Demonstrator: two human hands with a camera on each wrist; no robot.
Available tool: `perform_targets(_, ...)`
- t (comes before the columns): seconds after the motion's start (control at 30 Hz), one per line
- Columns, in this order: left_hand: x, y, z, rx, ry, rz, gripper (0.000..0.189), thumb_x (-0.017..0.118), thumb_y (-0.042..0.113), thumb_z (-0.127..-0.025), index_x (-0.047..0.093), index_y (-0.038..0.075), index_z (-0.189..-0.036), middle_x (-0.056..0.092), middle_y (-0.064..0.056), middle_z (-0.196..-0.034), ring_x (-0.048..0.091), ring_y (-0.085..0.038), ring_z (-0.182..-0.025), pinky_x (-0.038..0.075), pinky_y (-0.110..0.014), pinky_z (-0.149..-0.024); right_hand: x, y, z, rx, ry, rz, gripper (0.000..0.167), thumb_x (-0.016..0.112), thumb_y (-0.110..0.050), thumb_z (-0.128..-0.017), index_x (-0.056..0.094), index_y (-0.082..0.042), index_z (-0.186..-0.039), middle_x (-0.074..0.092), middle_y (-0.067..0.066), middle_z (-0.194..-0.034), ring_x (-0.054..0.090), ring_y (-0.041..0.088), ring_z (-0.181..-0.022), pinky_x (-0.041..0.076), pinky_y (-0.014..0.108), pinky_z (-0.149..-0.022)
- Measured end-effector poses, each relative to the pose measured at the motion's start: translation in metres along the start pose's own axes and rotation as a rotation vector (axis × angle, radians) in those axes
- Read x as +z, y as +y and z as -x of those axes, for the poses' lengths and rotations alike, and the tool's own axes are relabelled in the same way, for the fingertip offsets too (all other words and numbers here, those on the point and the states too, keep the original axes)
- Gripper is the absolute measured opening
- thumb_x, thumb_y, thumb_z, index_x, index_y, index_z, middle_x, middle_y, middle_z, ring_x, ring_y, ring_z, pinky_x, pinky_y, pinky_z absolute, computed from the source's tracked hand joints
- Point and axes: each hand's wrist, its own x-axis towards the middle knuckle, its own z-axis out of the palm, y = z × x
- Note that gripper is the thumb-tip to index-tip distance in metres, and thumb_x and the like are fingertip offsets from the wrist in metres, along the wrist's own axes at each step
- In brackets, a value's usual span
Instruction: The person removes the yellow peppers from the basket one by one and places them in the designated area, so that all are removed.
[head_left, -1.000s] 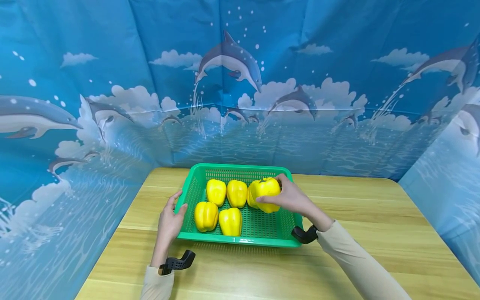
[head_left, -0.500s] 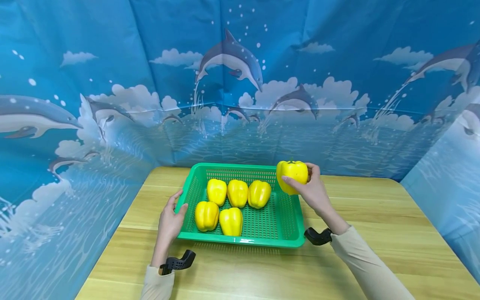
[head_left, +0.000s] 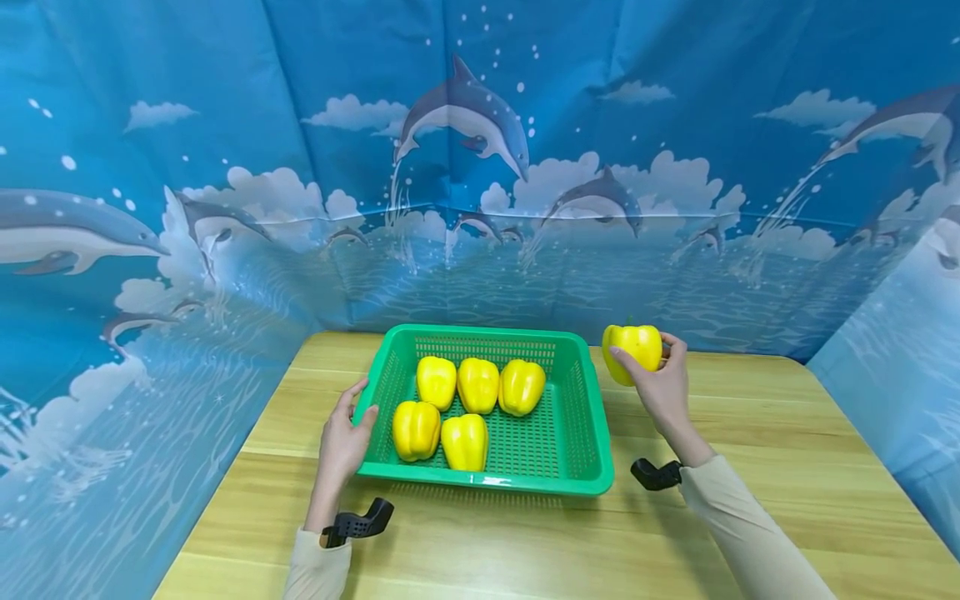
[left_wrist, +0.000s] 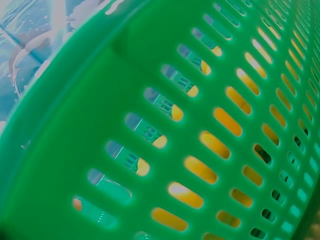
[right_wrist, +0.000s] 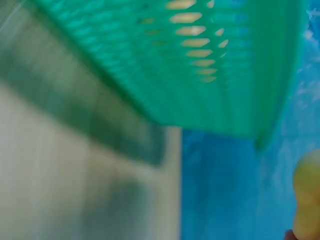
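A yellow bell pepper (head_left: 632, 352) is held up by my right hand (head_left: 663, 385), just beyond the right rim of a green plastic basket (head_left: 495, 481). Thumb and fingers grip it from either side; part of it also shows at the edge of the right wrist view. My left hand (head_left: 344, 439) holds the basket's left rim, thumb on the inner side and the other fingers outside. Inside the basket lie several more yellow bell peppers (head_left: 477, 386), in a back row and a front row toward the left. The left wrist view is filled by the slotted basket wall (left_wrist: 75, 125).
The basket stands on a wood-grain table (head_left: 750, 433), whose surface extends to both sides and in front. Behind the table hangs a blue curtain (head_left: 480, 275) printed with dolphins. Black cameras (head_left: 362, 521) sit on both wrists.
My right hand has lifted the bell pepper from the basket's right part and carried it right, past the rim. The left hand stays on the left rim.
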Motion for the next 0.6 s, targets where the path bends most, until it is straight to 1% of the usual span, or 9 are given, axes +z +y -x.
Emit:
perform_targets(0.07, 0.000, 0.000, 0.000, -0.004, -0.001, 0.005, 0.048, 0.053, 0.020, -0.098, 0.040, 0.019, -0.145, 0.050, -0.020, -0.129, 0.049, -0.039, -0.074, 0.033, -0.032, -0.051, 0.000, 0.009, -0.002, 0.027, 0.015, 0.008, 0.082, 0.070, -0.046, -0.083, 0.025, -0.009, -0.141, 0.037, 0.012, -0.116, 0.046, 0.019, -0.093, 0.046, 0.021, -0.067)
perform_targets(0.1, 0.000, 0.001, 0.000, -0.005, -0.001, 0.004, 0.048, 0.053, 0.020, -0.098, 0.040, 0.019, -0.145, 0.050, -0.020, -0.129, 0.048, -0.036, -0.068, 0.033, -0.032, -0.049, 0.000, 0.013, -0.003, 0.039, 0.021, 0.013, 0.083, 0.070, -0.046, -0.083, 0.026, -0.008, -0.142, 0.037, 0.013, -0.117, 0.045, 0.020, -0.094, 0.045, 0.022, -0.067)
perform_targets(0.13, 0.000, 0.001, 0.000, -0.005, 0.000, 0.003, 0.048, 0.053, 0.020, -0.098, 0.040, 0.019, -0.145, 0.050, -0.019, -0.131, 0.048, -0.031, -0.065, 0.033, -0.031, -0.049, 0.000, 0.018, -0.003, 0.052, 0.024, 0.024, 0.083, 0.069, -0.047, -0.083, 0.026, -0.008, -0.142, 0.038, 0.014, -0.118, 0.045, 0.020, -0.094, 0.045, 0.023, -0.068)
perform_targets(0.17, 0.000, 0.001, 0.000, -0.007, 0.000, 0.002, 0.048, 0.053, 0.020, -0.098, 0.040, 0.019, -0.145, 0.050, -0.019, -0.129, 0.046, -0.026, -0.062, 0.033, -0.031, -0.049, 0.000, 0.022, -0.004, 0.062, 0.027, 0.038, 0.084, 0.069, -0.048, -0.083, 0.026, -0.007, -0.142, 0.038, 0.015, -0.119, 0.044, 0.021, -0.095, 0.045, 0.024, -0.068)
perform_targets(0.23, 0.000, 0.002, 0.000, -0.015, 0.000, 0.004, 0.048, 0.053, 0.020, -0.098, 0.041, 0.020, -0.145, 0.052, -0.019, -0.125, 0.035, -0.022, -0.048, 0.033, -0.030, -0.047, 0.000, 0.030, -0.005, 0.077, 0.028, 0.064, 0.086, 0.068, -0.051, -0.082, 0.027, -0.006, -0.143, 0.038, 0.017, -0.123, 0.044, 0.022, -0.098, 0.044, 0.027, -0.070)
perform_targets(0.27, 0.000, 0.002, 0.000, -0.016, 0.001, 0.003, 0.048, 0.053, 0.020, -0.098, 0.041, 0.020, -0.144, 0.053, -0.019, -0.124, 0.033, -0.019, -0.047, 0.033, -0.030, -0.047, 0.000, 0.034, -0.005, 0.082, 0.026, 0.071, 0.087, 0.068, -0.051, -0.082, 0.027, -0.005, -0.144, 0.038, 0.018, -0.125, 0.043, 0.024, -0.100, 0.043, 0.028, -0.071)
perform_targets(0.33, 0.000, 0.002, 0.000, -0.017, -0.001, 0.000, 0.048, 0.053, 0.020, -0.098, 0.041, 0.020, -0.144, 0.053, -0.019, -0.124, 0.033, -0.017, -0.047, 0.033, -0.030, -0.048, 0.000, 0.041, -0.006, 0.095, 0.020, 0.085, 0.089, 0.067, -0.052, -0.082, 0.026, -0.004, -0.145, 0.037, 0.019, -0.128, 0.043, 0.027, -0.104, 0.043, 0.032, -0.073)
perform_targets(0.5, 0.000, 0.002, 0.000, -0.022, 0.001, 0.001, 0.047, 0.053, 0.021, -0.098, 0.041, 0.020, -0.144, 0.055, -0.019, -0.119, 0.033, -0.017, -0.046, 0.033, -0.030, -0.047, 0.000, 0.056, -0.008, 0.133, -0.014, 0.119, 0.095, 0.066, -0.054, -0.082, 0.022, 0.000, -0.147, 0.035, 0.024, -0.134, 0.040, 0.035, -0.114, 0.042, 0.041, -0.080)
perform_targets(0.6, -0.001, 0.002, 0.000, -0.023, 0.003, 0.003, 0.047, 0.053, 0.021, -0.098, 0.041, 0.020, -0.144, 0.054, -0.021, -0.120, 0.033, -0.017, -0.046, 0.033, -0.031, -0.047, 0.000, 0.064, -0.009, 0.166, -0.040, 0.140, 0.098, 0.065, -0.057, -0.082, 0.020, 0.002, -0.147, 0.034, 0.027, -0.136, 0.038, 0.038, -0.118, 0.041, 0.046, -0.087)
